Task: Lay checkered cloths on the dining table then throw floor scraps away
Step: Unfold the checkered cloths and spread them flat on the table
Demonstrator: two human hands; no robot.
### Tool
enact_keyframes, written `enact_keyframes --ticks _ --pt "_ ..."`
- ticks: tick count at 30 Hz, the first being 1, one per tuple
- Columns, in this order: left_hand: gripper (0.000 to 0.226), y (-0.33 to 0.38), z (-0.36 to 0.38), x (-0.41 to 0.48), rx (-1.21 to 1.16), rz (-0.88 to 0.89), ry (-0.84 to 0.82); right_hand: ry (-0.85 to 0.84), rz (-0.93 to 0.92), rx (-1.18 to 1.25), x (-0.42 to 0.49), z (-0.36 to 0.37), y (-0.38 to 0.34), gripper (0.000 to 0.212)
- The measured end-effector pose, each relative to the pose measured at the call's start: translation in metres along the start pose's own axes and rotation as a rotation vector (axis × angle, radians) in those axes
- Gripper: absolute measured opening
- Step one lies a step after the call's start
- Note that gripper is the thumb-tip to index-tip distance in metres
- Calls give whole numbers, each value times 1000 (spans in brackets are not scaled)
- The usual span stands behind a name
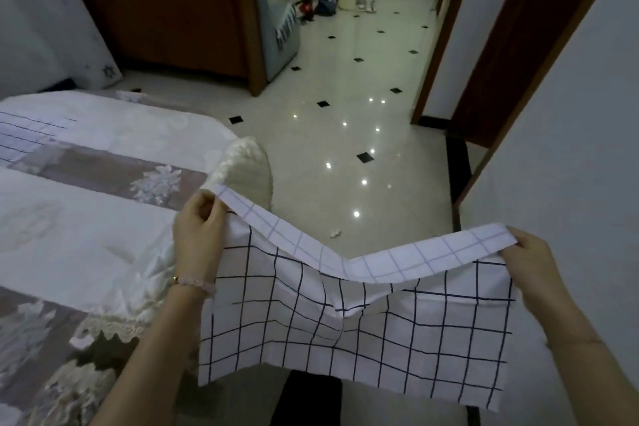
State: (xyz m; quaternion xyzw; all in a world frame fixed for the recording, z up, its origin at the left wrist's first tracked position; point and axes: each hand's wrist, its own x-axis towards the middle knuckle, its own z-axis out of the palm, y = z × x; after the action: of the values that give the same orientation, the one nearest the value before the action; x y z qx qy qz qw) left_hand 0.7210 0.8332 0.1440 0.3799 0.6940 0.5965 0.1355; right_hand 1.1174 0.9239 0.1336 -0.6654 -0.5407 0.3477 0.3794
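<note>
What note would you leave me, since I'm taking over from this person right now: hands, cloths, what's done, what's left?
Left hand pinches the checkered cloth at its upper left corner; right hand pinches the upper right corner.
The cloth hangs in the air between them, top edge folded over, beside the dining table on the left.
Done: possibly one gridded cloth laid at the table's far left; hard to tell.
Left: lay this cloth, then pick up the white scrap on the floor ahead and throw it away.

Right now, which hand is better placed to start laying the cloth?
Probably the left hand: it pinches the checkered cloth beside the dining table; the right hand holds its corner over the floor.
</note>
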Motion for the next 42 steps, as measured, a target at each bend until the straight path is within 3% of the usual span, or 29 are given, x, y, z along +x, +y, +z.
enact_keyframes --ticks 9,11,14,20,24,29,36,42 --pt "15 -8 -54 169 23 -125 468 -312 -302 76 178 168 -171 19" --pt "15 -20 -81 180 19 -184 582 -391 -327 108 200 211 -200 17" --pt "17 -38 -122 180 45 -275 723 -564 -347 140 217 284 -234 29" --pt "12 -80 -172 138 192 -476 942 -937 -388 43 210 422 -265 33" --pt "18 -100 -184 108 277 -622 1036 -1149 -443 -52 207 489 -269 50" --pt "21 -118 -185 89 309 -733 1125 -1297 -493 -151 199 552 -278 44" --pt "23 -137 -189 86 298 -782 1176 -1400 -500 -216 186 618 -278 38" --pt "23 -170 -225 112 259 -821 1123 -1366 -566 -268 173 667 -283 40"
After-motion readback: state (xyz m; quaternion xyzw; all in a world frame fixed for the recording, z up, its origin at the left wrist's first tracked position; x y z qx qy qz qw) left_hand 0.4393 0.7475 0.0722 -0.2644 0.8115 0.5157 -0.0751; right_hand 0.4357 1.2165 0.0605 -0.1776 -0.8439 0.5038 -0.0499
